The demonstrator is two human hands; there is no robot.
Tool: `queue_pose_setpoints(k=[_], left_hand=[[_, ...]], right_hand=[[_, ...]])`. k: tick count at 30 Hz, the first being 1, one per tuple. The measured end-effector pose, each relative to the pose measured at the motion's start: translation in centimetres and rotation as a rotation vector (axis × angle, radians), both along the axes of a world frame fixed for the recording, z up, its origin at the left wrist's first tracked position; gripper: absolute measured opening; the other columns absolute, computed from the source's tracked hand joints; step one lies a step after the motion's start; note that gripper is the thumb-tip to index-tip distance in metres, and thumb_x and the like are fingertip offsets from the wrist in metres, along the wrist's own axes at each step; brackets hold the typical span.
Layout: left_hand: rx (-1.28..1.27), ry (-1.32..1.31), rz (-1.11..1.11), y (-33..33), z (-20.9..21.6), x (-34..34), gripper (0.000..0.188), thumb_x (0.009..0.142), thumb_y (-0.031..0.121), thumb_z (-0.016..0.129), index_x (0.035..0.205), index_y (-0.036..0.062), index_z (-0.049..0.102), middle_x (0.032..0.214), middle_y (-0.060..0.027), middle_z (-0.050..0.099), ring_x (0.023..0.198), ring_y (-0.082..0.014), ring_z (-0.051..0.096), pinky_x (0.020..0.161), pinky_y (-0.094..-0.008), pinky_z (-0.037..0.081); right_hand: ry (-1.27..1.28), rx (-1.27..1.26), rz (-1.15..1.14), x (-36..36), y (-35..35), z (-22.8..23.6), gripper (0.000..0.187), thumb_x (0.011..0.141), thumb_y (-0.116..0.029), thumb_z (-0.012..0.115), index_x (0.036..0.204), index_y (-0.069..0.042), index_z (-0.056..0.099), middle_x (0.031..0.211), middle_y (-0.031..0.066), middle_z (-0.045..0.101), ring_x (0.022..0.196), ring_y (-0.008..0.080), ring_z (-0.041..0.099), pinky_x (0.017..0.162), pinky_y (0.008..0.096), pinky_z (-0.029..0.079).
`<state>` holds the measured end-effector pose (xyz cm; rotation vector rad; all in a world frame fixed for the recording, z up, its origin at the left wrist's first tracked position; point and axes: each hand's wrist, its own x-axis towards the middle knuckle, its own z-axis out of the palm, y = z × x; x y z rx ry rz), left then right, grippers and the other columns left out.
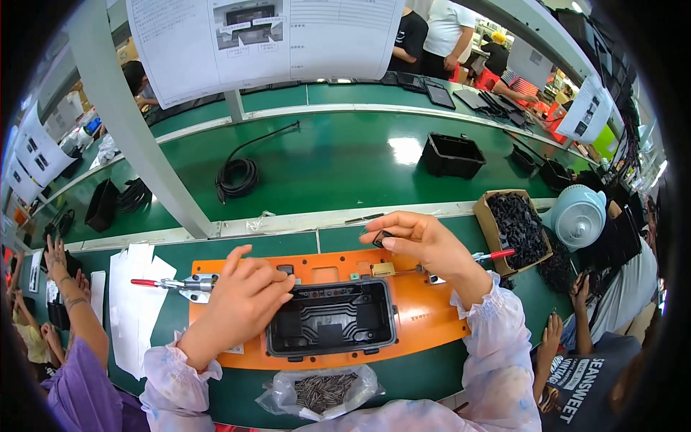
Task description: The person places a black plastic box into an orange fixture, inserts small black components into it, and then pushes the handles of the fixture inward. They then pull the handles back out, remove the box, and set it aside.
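Observation:
An open black plastic box sits in an orange fixture plate in front of me. My left hand is at the box's far left corner, fingers curled together; whatever they grip is hidden. Just beyond those fingertips is a small black piece on the plate. Above the far right part of the plate, my right hand pinches a small black plastic part between thumb and fingers. Toggle clamps with red handles, one left and one right, flank the plate.
A clear bag of screws lies on the near side. At right stand a cardboard box of black parts and a light-blue fan. White papers lie left. A coiled black cable and another black box are beyond. People work on both sides.

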<state>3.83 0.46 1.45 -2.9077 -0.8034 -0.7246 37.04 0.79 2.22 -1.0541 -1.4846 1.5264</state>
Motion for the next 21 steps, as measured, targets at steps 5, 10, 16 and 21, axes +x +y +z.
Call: queue_pose_setpoints(k=[5,10,16,21], left_hand=[[0.078,0.008,0.047,-0.8,-0.9,0.8,0.027,0.080,0.012,0.076,0.105,0.0048,0.070,0.100,-0.0032,0.063,0.099,-0.0219,0.060,0.107,-0.0541,0.039],[0.018,-0.072,0.084,-1.0,-0.8,0.8,0.026,0.080,0.012,0.077,0.105,0.0053,0.070,0.101,-0.0033,0.064,0.101,-0.0216,0.060,0.110,-0.0551,0.036],[0.026,-0.035,0.070,-1.2,-0.6,0.6,0.026,0.080,0.012,0.078,0.104,0.0051,0.070,0.103,-0.0038,0.064,0.103,-0.0220,0.060,0.111,-0.0554,0.035],[0.036,-0.013,0.092,-1.4,0.3,1.2,0.029,0.077,0.009,0.078,0.105,0.0040,0.071,0.104,-0.0061,0.065,0.105,-0.0248,0.061,0.110,-0.0574,0.036]], right_hand=[[-0.106,0.124,-0.081,0.9,0.7,-1.3,0.034,0.096,-0.002,0.062,0.130,-0.001,0.058,0.112,0.0088,0.071,0.103,0.0132,0.065,0.093,0.0272,0.050],[-0.618,0.547,-0.307,1.1,1.0,-1.1,0.021,0.093,-0.001,0.064,0.114,0.002,0.064,0.104,0.0096,0.072,0.094,0.0177,0.069,0.084,0.0297,0.054],[-0.762,0.901,-0.015,0.6,1.3,-0.7,0.028,0.088,0.000,0.068,0.116,-0.003,0.068,0.098,0.0101,0.069,0.089,0.0267,0.068,0.078,0.0331,0.056],[-0.549,0.454,0.158,-1.6,1.0,1.3,0.015,0.085,-0.001,0.073,0.100,-0.001,0.072,0.093,0.0080,0.068,0.090,0.0211,0.067,0.075,0.0298,0.055]])
